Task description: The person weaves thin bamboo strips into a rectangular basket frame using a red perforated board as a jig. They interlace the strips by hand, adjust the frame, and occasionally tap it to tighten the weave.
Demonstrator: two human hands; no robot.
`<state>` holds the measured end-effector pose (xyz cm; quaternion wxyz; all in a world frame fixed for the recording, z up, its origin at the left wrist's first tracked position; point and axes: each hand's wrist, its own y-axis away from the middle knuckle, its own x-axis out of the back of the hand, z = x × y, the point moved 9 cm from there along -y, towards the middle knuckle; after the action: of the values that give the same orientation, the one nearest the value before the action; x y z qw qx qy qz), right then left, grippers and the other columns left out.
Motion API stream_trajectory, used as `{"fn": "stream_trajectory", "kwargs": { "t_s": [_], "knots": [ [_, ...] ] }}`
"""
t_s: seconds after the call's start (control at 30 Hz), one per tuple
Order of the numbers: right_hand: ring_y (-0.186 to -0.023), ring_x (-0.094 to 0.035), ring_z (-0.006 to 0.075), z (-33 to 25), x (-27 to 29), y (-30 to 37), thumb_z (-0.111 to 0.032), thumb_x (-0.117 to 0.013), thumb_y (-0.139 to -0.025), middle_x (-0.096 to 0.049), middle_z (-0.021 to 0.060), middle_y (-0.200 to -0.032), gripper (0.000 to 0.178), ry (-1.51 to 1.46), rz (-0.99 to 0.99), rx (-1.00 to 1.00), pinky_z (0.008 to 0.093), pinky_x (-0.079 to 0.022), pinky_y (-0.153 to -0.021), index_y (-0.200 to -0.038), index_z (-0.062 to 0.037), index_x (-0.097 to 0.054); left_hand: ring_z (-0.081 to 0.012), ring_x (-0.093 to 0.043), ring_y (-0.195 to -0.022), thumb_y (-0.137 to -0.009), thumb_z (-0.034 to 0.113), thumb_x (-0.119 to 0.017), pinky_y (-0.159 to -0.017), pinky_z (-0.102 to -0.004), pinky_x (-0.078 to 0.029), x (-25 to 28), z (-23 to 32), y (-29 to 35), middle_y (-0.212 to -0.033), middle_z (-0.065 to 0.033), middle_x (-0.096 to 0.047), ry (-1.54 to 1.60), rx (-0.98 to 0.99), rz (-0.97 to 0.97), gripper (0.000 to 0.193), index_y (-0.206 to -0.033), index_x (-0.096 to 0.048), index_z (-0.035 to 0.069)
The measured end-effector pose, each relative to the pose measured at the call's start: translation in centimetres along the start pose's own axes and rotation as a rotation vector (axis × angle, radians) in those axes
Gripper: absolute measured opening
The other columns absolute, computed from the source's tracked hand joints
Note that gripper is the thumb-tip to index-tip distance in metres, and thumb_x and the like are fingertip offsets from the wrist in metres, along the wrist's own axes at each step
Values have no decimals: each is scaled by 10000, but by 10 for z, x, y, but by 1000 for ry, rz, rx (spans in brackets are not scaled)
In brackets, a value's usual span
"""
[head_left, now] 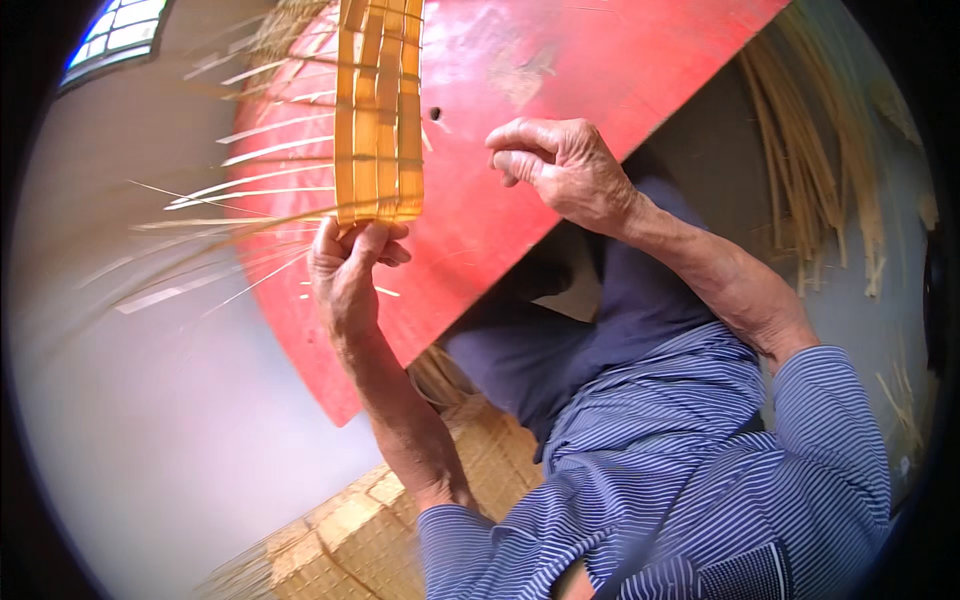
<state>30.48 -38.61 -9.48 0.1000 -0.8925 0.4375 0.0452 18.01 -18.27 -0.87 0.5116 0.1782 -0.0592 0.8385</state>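
Note:
A yellow woven bamboo band (375,150) stands out over the red table, with thin loose splint ends fanning from its left side. At its near end, my left hand (350,265) is closed on the edge, thumb in front and fingers curled behind. Over the table to the right, apart from the band, is my right hand (565,170). Its fingers are bent, and the thumb lies close under the index finger. Whether anything thin sits in that pinch cannot be made out.
The red table (500,235) has a small dark hole near the band and a rounded edge at left. A woven bamboo mat or panel (360,530) lies at the lower left. Long loose bamboo strips (800,150) are at the right. A window (118,30) shows at the upper left.

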Motion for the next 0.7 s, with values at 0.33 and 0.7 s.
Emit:
{"fn": "stream_trajectory", "kwargs": {
  "t_s": [0.33,0.7],
  "knots": [
    [-990,-706,217,-19,-70,-3,10,-687,-885,-722,140,-1045,251,-276,-22,245,320,-561,-890,-1132,19,-645,-210,-714,-824,-886,46,-717,-778,-350,-551,24,-22,8,-935,-128,-743,58,53,26,214,-1090,-663,12],
    [-1057,-615,365,-53,-61,6,-127,-857,-684,-616,187,-1143,616,423,149,684,410,-550,-868,-1225,22,-604,-131,-666,-702,-898,154,-743,-668,-275,-513,-8,-2,1,-809,-80,-731,-79,52,86,207,-1025,-679,3]
  ]
}}
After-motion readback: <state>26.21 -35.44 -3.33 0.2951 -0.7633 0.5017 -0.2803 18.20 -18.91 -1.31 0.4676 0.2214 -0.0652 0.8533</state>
